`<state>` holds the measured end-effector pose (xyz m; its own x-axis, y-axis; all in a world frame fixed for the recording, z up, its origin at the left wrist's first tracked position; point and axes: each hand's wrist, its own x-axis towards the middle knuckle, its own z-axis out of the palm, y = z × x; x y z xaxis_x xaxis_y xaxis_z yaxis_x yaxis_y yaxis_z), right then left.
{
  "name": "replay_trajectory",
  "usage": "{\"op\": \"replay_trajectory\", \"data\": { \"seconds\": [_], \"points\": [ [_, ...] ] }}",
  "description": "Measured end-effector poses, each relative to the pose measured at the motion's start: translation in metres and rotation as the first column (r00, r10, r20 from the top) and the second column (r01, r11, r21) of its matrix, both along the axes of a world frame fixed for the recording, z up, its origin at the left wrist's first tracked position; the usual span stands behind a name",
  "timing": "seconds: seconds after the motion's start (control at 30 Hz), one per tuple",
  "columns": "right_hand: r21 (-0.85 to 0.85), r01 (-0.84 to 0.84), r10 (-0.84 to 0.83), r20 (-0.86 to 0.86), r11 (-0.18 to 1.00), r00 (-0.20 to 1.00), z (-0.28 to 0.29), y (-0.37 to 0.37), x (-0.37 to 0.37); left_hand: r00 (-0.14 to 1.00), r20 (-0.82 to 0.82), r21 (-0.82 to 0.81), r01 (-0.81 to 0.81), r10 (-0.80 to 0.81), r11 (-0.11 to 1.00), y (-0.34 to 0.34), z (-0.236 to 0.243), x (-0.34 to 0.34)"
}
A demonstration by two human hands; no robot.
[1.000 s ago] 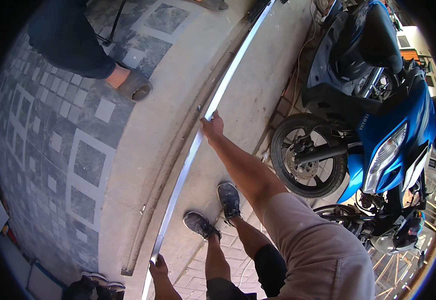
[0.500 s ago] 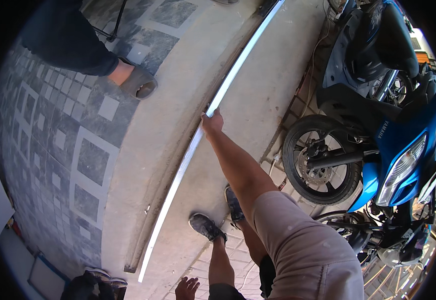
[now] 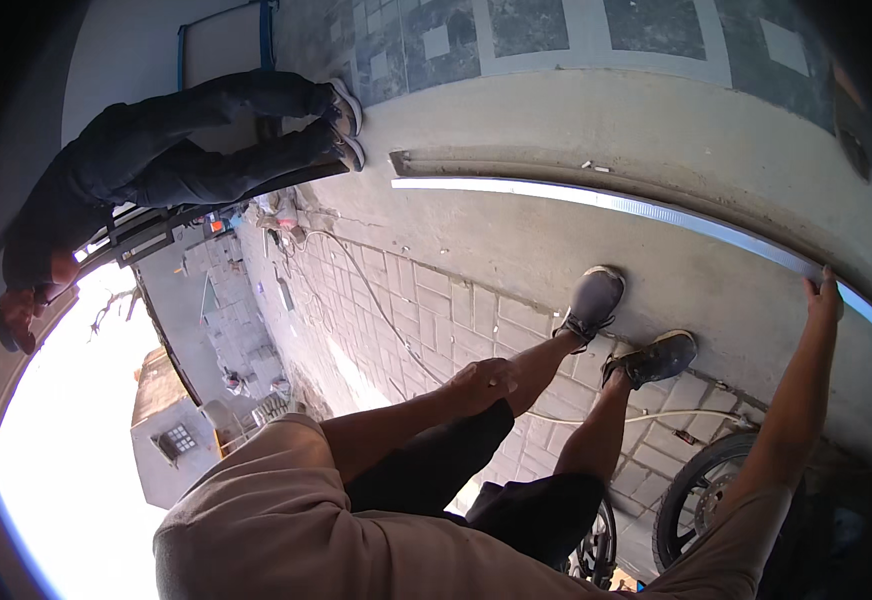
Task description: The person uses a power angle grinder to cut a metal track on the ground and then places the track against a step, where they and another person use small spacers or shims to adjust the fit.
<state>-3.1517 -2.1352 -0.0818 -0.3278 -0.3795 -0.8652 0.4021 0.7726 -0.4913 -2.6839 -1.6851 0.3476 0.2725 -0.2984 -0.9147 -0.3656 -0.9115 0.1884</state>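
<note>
A long, thin, shiny metal strip [image 3: 596, 200] runs from the upper middle to the right edge, beside a shallow groove in the concrete ledge. My right hand [image 3: 824, 290] is closed around it near its right end, thumb and fingers on its edges. Bent back toward my knee, my left hand [image 3: 486, 380] is loosely closed with its fingers curled; nothing shows in it. Whether it touches the leg is hard to tell.
Another person [image 3: 196, 140] in dark clothes stands at the left, beyond the strip's far end. A grooved track [image 3: 496, 168] lies alongside the strip. Below the ledge, a pale hose [image 3: 376, 300] crosses the brick paving [image 3: 456, 310]. A motorcycle wheel [image 3: 701, 500] stands close to my right arm.
The view has swung left, bringing the other person into sight and most of the motorcycle out. My right hand still grips the strip; my left hand has gone from spread fingers to curled near my knee.
</note>
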Motion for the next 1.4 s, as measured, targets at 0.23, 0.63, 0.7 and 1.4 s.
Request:
{"op": "replay_trajectory", "data": {
  "seconds": [0.23, 0.63, 0.7, 1.4],
  "points": [
    [-0.127, -0.066, 0.064, -0.015, 0.99, 0.998, 0.002, 0.0, -0.008, 0.989, -0.033, -0.177, 0.133, -0.141, 0.975, 0.01, 0.022, -0.017],
    [0.021, -0.675, 0.556, -0.587, 0.737, 0.588, -0.037, -0.014, -0.02, 0.996, -0.051, -0.169, 0.061, -0.07, 0.984, 0.019, 0.009, -0.003],
    [-0.002, -0.271, 0.248, -0.394, 0.963, 0.885, -0.037, -0.015, -0.012, 0.997, -0.05, -0.185, 0.052, -0.062, 0.981, 0.018, 0.007, -0.002],
    [0.468, -0.481, 0.621, -0.208, 0.742, 0.755, 0.382, 0.334, 0.128, 0.78, -0.165, -0.259, 0.556, -0.604, 0.79, 0.028, 0.091, 0.02]
  ]
}}
